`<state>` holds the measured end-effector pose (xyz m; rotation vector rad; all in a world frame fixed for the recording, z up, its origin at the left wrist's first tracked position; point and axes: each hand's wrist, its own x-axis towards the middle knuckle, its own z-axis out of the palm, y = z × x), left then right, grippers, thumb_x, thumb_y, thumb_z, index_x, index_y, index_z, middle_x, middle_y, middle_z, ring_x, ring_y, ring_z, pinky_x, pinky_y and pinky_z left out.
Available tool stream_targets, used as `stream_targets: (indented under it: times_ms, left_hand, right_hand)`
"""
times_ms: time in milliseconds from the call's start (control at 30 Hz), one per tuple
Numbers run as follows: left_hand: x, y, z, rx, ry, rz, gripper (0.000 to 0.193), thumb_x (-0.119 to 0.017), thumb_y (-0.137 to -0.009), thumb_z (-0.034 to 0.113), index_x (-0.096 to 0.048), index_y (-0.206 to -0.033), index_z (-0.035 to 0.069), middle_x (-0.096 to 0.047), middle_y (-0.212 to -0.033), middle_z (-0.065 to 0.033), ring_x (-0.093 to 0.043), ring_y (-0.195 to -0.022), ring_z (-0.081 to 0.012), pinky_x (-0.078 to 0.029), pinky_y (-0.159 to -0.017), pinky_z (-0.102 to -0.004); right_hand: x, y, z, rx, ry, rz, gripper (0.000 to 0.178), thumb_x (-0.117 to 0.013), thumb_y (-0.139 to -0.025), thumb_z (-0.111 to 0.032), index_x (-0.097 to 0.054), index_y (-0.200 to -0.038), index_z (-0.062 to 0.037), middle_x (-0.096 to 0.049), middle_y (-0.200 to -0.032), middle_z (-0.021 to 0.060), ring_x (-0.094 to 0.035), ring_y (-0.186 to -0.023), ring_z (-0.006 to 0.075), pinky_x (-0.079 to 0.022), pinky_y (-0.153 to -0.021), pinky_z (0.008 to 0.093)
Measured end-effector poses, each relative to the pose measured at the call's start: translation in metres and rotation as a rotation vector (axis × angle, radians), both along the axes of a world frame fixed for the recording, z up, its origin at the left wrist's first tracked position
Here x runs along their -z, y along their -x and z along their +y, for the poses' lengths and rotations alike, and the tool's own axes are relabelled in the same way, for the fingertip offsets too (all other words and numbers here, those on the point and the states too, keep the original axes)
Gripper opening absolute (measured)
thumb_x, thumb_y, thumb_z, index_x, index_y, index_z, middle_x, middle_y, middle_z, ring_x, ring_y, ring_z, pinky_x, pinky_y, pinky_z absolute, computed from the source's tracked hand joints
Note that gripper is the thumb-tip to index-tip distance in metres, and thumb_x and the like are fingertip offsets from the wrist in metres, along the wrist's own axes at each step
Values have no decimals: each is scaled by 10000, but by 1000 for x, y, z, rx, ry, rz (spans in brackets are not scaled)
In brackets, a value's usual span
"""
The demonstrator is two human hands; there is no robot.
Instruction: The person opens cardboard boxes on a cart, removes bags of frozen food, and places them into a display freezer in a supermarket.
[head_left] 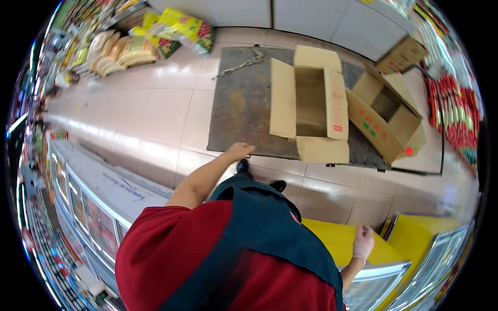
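At the front edge of a dark, worn flatbed cart, my bare left hand has its fingers curled together. Whether they grip the edge or something small is hidden. My right hand, in a pale striped glove, hangs out to the right above a yellow freezer cabinet, fingers curled in. On the cart stands an open, upright cardboard box with its flaps spread; its inside looks bare. Beside it a second open box leans tilted toward the cart's right end.
A rope lies on the cart's far left. A black handle frame rises at its right end. Sacks and yellow bags sit on the tiled floor behind. A white chest freezer stands left, red packages at right.
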<state>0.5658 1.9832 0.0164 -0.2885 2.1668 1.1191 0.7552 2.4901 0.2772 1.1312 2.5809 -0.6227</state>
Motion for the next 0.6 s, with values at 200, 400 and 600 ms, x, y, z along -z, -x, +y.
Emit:
stream_targets:
  times_ms: [200,400,600]
  left_hand:
    - [33,-112,-223,-95,539,-93,415,-540,-825,378,-699,-872,-3,-658,-951,-268,-627,-937,-416,-483,-853,-491]
    - [35,-143,-348,43,403,-198,343,-530,-846,324,-694,-857,23,-674,-836,-217,-656,-786,-369,-501,-719,-486]
    - [26,-125,-401,-671,145,-358,399,-621,-843,442,-689,-881,51,-700,-798,-110,-661,-723,-272,-506,-662,-437]
  right_hand:
    - [74,51,-92,-312,137,-244,481,-635,-818,-428,-650,-1062,-14,-686,-987,192,-652,-938,339,-492,-843,387]
    - [149,73,-215,-187,383,-312,500,-653,-808,-406,-651,-1074,18,-693,-961,172,-659,-841,264,-509,-775,336]
    - [132,118,-289,-246,460,-554,519,-628,-816,-414,-642,-1095,24,-685,-999,179,-661,-870,278,-501,-831,330]
